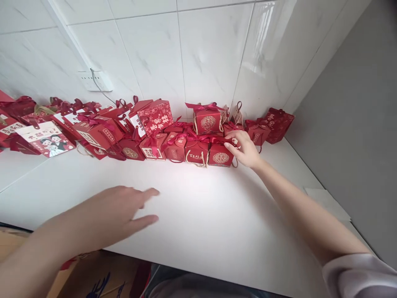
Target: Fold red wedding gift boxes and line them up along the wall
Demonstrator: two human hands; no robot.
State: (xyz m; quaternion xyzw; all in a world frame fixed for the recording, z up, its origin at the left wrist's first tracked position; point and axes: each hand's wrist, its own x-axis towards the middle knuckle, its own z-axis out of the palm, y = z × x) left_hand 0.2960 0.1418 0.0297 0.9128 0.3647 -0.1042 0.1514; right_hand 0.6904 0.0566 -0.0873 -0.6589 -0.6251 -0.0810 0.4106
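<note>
My right hand (pixel 243 149) is at the right end of a row of red gift boxes. Its thumb and fingers are closed at the ribbon on top of a red gift box (pixel 221 156) with a round gold emblem and a rope handle. That box rests on the white table. Another red gift box (pixel 207 122), tied with a ribbon, is stacked just behind and above. My left hand (pixel 124 213) hovers over the table at the left, thumb and index finger apart, holding nothing.
More red boxes and bags crowd the white table (pixel 173 198) along the tiled wall, including a white-and-red bag (pixel 49 138) with cartoon figures. A wall socket (pixel 94 80) has a grey cable. A grey panel (pixel 347 116) bounds the right; a cardboard box (pixel 93 275) stands below the front edge.
</note>
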